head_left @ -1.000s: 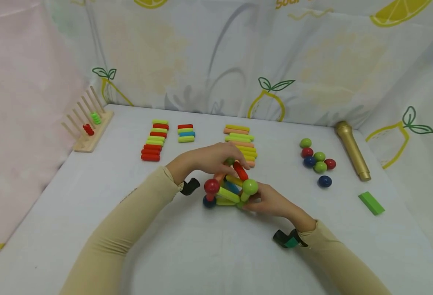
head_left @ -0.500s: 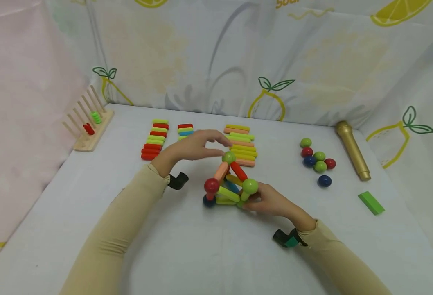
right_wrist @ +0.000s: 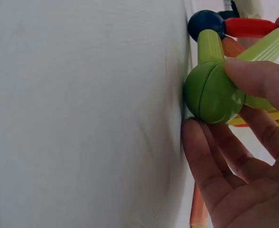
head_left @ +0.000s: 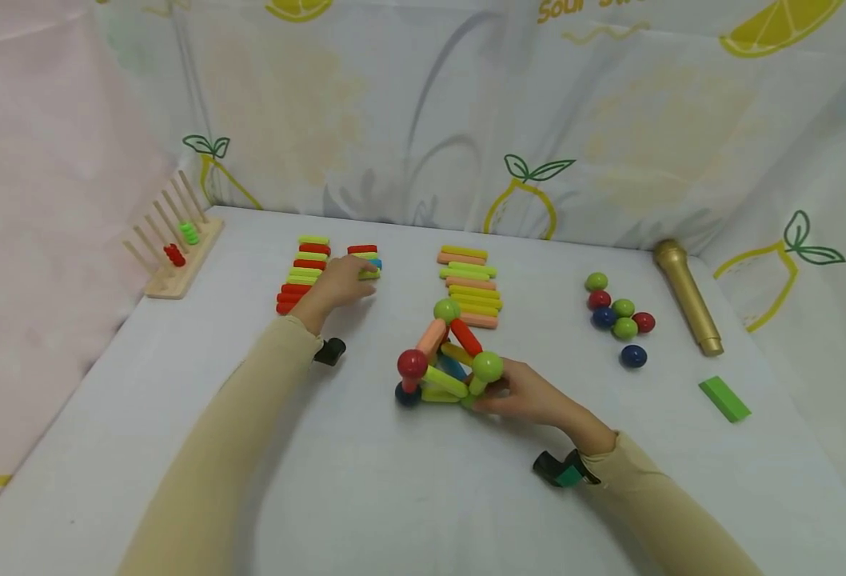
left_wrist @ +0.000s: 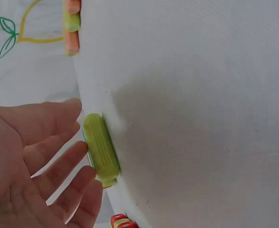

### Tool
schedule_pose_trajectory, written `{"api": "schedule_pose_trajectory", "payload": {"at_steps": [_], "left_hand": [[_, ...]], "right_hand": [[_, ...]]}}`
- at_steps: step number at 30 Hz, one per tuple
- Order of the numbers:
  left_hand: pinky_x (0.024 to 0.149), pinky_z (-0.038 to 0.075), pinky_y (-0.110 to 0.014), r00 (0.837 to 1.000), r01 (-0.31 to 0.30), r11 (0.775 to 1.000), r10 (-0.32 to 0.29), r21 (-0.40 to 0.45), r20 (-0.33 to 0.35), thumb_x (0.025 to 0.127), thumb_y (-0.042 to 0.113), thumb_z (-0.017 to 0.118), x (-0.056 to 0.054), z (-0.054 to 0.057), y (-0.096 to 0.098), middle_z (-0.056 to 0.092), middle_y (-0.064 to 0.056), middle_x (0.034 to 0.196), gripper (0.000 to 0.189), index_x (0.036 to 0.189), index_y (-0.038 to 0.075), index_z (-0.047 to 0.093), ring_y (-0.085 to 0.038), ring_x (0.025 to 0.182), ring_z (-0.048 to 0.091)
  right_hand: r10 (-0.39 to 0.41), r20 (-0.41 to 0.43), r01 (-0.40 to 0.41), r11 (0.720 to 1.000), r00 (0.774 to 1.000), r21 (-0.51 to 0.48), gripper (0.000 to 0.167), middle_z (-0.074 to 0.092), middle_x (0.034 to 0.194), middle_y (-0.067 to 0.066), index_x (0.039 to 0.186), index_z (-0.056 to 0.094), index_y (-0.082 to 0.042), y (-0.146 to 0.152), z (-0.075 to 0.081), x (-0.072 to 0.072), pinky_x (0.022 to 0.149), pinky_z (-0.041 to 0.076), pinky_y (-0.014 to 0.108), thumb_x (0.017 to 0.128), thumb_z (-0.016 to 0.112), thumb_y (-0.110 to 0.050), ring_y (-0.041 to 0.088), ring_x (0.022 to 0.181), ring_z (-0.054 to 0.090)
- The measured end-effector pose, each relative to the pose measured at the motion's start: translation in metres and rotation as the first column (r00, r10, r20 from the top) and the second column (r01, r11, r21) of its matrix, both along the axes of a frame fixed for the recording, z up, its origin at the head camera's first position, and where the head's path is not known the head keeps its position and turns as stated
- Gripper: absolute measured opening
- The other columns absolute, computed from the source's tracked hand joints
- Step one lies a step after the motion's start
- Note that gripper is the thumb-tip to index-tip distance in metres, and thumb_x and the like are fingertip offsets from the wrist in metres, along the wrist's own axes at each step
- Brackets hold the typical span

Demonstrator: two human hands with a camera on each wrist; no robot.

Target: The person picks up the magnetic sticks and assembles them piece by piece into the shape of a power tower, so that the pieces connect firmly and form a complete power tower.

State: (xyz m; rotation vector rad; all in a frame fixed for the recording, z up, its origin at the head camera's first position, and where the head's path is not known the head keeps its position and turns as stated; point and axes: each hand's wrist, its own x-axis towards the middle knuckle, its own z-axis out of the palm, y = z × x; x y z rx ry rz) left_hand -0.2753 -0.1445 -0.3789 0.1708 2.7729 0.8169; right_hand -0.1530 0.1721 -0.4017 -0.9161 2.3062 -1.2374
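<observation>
A ball-and-stick toy frame [head_left: 446, 381] stands in the middle of the table, with a red ball [head_left: 412, 364], a dark blue ball, green balls and coloured sticks. My right hand [head_left: 527, 392] grips its lower right corner; in the right wrist view, the thumb and fingers are round a green ball [right_wrist: 213, 92]. My left hand [head_left: 340, 284] reaches over the small stack of short sticks at the back. In the left wrist view its spread fingers are right at a lime-green stick [left_wrist: 100, 147], thumb apart from it. A blue stick [head_left: 375, 263] lies just behind.
Red and lime sticks [head_left: 294, 298] lie in a column left of the left hand. Yellow, orange and lime sticks [head_left: 475, 293] lie behind the frame. Several loose balls [head_left: 624, 307], a gold microphone [head_left: 688, 296] and a green block [head_left: 725, 398] are at right; a wooden peg rack [head_left: 184, 258] stands far left.
My left hand has let go of the frame's top and moved left and back to the short sticks. My right hand stays on the lower corner of the frame.
</observation>
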Motion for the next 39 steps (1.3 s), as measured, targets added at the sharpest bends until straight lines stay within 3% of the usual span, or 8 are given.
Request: {"api": "schedule_pose_trajectory", "payload": {"at_steps": [6, 11, 18, 24, 27, 32, 34, 39], "left_hand": [[0.095, 0.038, -0.048, 0.998, -0.046, 0.988, 0.038, -0.15, -0.053, 0.088, 0.009, 0.059, -0.001, 0.0, 0.008, 0.05, -0.019, 0.125, 0.037, 0.124, 0.005, 0.059, -0.037, 0.112, 0.04], [0.093, 0.04, -0.046, 0.999, -0.032, 0.991, 0.028, -0.131, -0.035, 0.088, 0.006, 0.058, 0.001, -0.003, 0.008, 0.055, -0.017, 0.12, 0.036, 0.124, 0.007, 0.056, -0.033, 0.107, 0.047], [0.091, 0.043, -0.041, 0.999, -0.027, 0.998, 0.025, 0.058, 0.035, 0.089, 0.011, 0.06, 0.014, 0.006, -0.003, 0.055, -0.016, 0.119, 0.034, 0.123, 0.006, 0.057, -0.03, 0.108, 0.048], [0.081, 0.047, -0.036, 0.994, 0.107, 0.948, -0.1, 0.298, -0.039, 0.088, 0.016, 0.063, 0.059, 0.051, 0.018, 0.057, -0.009, 0.111, 0.032, 0.119, 0.01, 0.06, -0.025, 0.099, 0.051], [0.077, 0.048, -0.033, 0.956, 0.29, 0.892, -0.259, 0.347, -0.135, 0.084, 0.015, 0.065, 0.09, 0.068, 0.041, 0.06, -0.002, 0.1, 0.027, 0.111, 0.011, 0.064, -0.019, 0.09, 0.053], [0.065, 0.048, -0.025, 0.851, 0.521, 0.809, -0.465, 0.272, -0.244, 0.08, 0.012, 0.067, 0.123, 0.073, 0.07, 0.061, 0.009, 0.085, 0.019, 0.099, 0.014, 0.067, -0.012, 0.076, 0.053], [0.061, 0.046, -0.023, 0.839, 0.537, 0.809, -0.483, 0.24, -0.25, 0.079, 0.01, 0.068, 0.128, 0.071, 0.076, 0.059, 0.01, 0.08, 0.017, 0.095, 0.014, 0.067, -0.011, 0.07, 0.051], [0.059, 0.045, -0.023, 0.849, 0.523, 0.82, -0.478, 0.231, -0.227, 0.077, 0.005, 0.069, 0.129, 0.067, 0.077, 0.06, 0.01, 0.078, 0.019, 0.093, 0.014, 0.068, -0.01, 0.067, 0.05]], "right_hand": [[-0.019, 0.045, 0.017, 0.999, 0.999, 0.028, 0.031, 0.06, 0.101, 0.005, 0.108, 0.057, -0.002, -0.003, 0.003, 0.0, 0.071, 0.051, 0.029, 0.083, 0.071, -0.012, 0.017, 0.082, 0.055], [-0.045, 0.055, 0.042, 0.998, 0.997, 0.057, 0.031, 0.06, 0.1, 0.005, 0.108, 0.057, -0.002, -0.002, 0.003, 0.0, 0.071, 0.051, 0.029, 0.083, 0.071, -0.012, 0.017, 0.082, 0.054], [-0.034, 0.061, 0.032, 0.998, 0.998, 0.048, 0.032, 0.06, 0.1, 0.006, 0.109, 0.056, -0.001, -0.002, 0.003, 0.0, 0.068, 0.051, 0.028, 0.082, 0.071, -0.012, 0.018, 0.081, 0.054], [-0.044, 0.055, 0.041, 0.998, 0.998, 0.057, 0.027, 0.061, 0.099, 0.003, 0.104, 0.059, -0.005, -0.002, 0.001, 0.0, 0.071, 0.051, 0.028, 0.081, 0.072, -0.012, 0.017, 0.081, 0.055], [-0.05, 0.064, 0.047, 0.997, 0.997, 0.056, 0.027, 0.061, 0.099, 0.002, 0.104, 0.059, -0.006, -0.002, 0.001, 0.0, 0.074, 0.051, 0.028, 0.081, 0.072, -0.012, 0.017, 0.083, 0.056], [-0.04, 0.053, 0.038, 0.999, 0.998, 0.039, 0.033, 0.059, 0.104, 0.003, 0.111, 0.056, -0.004, -0.001, 0.003, 0.001, 0.078, 0.05, 0.029, 0.082, 0.071, -0.011, 0.019, 0.088, 0.056], [-0.029, 0.039, 0.028, 0.999, 0.999, 0.031, 0.034, 0.059, 0.105, 0.004, 0.113, 0.056, -0.004, -0.001, 0.002, 0.001, 0.078, 0.05, 0.029, 0.083, 0.07, -0.011, 0.019, 0.088, 0.055], [-0.017, 0.029, 0.017, 1.0, 0.999, 0.015, 0.029, 0.059, 0.104, 0.004, 0.107, 0.057, -0.004, -0.001, 0.002, 0.001, 0.077, 0.05, 0.029, 0.083, 0.07, -0.01, 0.018, 0.088, 0.056]]}}
